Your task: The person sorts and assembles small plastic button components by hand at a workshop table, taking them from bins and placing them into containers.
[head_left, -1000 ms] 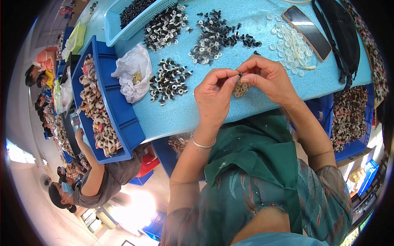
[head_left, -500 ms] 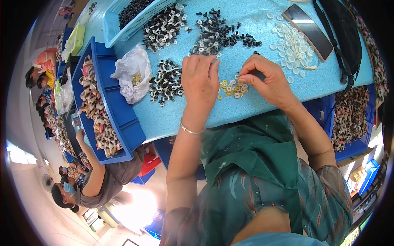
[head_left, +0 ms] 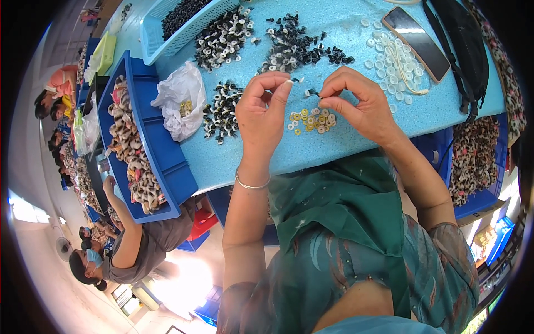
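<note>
My left hand [head_left: 260, 107] is closed in a pinch on a small dark piece with a white end [head_left: 298, 80], held above the table. Across from it, my right hand [head_left: 356, 104] pinches a small black peg with a white ring [head_left: 310, 93] between thumb and forefinger. The two pieces are apart. Just below them lies a small pile of yellow and white rings [head_left: 321, 123]. Left of my left hand is a heap of black pegs with white and yellow rings [head_left: 221, 114]. Loose black pegs [head_left: 292, 42] spread beyond my hands.
Another heap of ringed pegs [head_left: 222, 36] lies near a light-blue basket [head_left: 192, 30]. Clear caps [head_left: 392, 61] and a phone [head_left: 417, 43] are right, beside a black bag [head_left: 461, 55]. Left are a white plastic bag [head_left: 181, 92], a blue bin [head_left: 161, 136] and a masked co-worker [head_left: 133, 250].
My left hand has drawn back a little to the left and turned, showing a small piece at its fingertips. My right hand has lifted slightly from the rings, a ringed peg in its pinch.
</note>
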The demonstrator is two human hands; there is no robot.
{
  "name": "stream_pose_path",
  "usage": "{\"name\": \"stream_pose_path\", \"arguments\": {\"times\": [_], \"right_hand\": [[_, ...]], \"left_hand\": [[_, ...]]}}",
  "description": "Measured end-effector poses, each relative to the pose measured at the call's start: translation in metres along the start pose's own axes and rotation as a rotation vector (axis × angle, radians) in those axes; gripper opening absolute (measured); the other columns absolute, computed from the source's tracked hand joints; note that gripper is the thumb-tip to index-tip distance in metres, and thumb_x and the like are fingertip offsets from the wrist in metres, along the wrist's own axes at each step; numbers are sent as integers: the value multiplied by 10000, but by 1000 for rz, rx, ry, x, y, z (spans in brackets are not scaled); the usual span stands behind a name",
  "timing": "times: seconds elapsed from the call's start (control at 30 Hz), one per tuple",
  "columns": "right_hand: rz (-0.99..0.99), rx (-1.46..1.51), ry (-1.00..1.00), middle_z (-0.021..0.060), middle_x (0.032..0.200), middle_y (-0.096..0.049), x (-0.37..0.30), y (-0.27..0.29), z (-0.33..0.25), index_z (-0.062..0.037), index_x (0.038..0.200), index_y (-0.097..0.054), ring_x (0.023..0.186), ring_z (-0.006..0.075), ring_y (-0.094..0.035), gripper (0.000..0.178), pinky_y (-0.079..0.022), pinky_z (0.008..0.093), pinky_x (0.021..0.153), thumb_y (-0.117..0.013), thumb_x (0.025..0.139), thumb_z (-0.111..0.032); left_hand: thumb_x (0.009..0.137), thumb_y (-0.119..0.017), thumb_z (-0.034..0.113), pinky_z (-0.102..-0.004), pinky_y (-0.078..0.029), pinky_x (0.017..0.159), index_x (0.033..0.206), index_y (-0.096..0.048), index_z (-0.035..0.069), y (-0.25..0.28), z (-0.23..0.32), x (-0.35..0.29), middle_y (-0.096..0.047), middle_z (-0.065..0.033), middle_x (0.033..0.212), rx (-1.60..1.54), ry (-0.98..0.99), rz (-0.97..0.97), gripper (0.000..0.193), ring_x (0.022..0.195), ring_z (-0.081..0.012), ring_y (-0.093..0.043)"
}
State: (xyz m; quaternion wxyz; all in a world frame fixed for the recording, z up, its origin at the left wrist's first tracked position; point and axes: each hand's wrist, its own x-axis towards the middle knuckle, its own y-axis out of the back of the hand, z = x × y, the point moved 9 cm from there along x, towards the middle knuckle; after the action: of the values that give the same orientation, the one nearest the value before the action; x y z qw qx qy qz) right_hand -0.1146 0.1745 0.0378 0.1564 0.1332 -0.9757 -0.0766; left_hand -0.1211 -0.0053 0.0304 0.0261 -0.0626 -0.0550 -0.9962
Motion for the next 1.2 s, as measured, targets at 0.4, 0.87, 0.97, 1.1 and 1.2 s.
{"name": "stream_pose_path", "arguments": {"times": [0.4,0.87,0.97,1.1,1.2], "right_hand": [[14,-101,99,70,902,-643,3,-1,-19,-24,898,-645,836,176,-614,137,-487,283,740,-729,803,27],[-76,10,220,66,859,-652,-4,-6,-37,-49,906,-658,816,220,-628,206,-510,313,695,-768,742,9],[-57,-13,246,65,877,-648,-4,-3,-39,-51,918,-663,821,222,-626,224,-509,312,693,-776,733,2],[-69,-31,279,69,896,-633,-5,-5,-42,-51,921,-660,822,231,-624,233,-513,316,695,-779,725,-9],[-75,-60,314,77,909,-632,-11,-7,-45,-45,923,-657,812,225,-627,234,-514,308,695,-789,733,-17]], "left_hand": [[899,-731,130,-193,-448,658,967,-695,8,-16,-22,-15,-681,-20,856,-350,396,-138,144,753,-65,-583],[936,-696,217,-225,-422,593,920,-652,22,-46,-29,-43,-648,-29,789,-724,691,-486,201,682,-86,-549],[930,-702,190,-226,-427,594,936,-641,14,-49,-22,-43,-650,-41,801,-688,621,-412,186,695,-94,-563],[917,-707,121,-223,-443,609,970,-626,1,-40,-18,-48,-660,-61,845,-639,458,-235,154,717,-110,-588],[918,-699,99,-233,-462,621,994,-632,-9,-39,-23,-55,-671,-74,861,-709,465,-171,148,719,-117,-596]]}}
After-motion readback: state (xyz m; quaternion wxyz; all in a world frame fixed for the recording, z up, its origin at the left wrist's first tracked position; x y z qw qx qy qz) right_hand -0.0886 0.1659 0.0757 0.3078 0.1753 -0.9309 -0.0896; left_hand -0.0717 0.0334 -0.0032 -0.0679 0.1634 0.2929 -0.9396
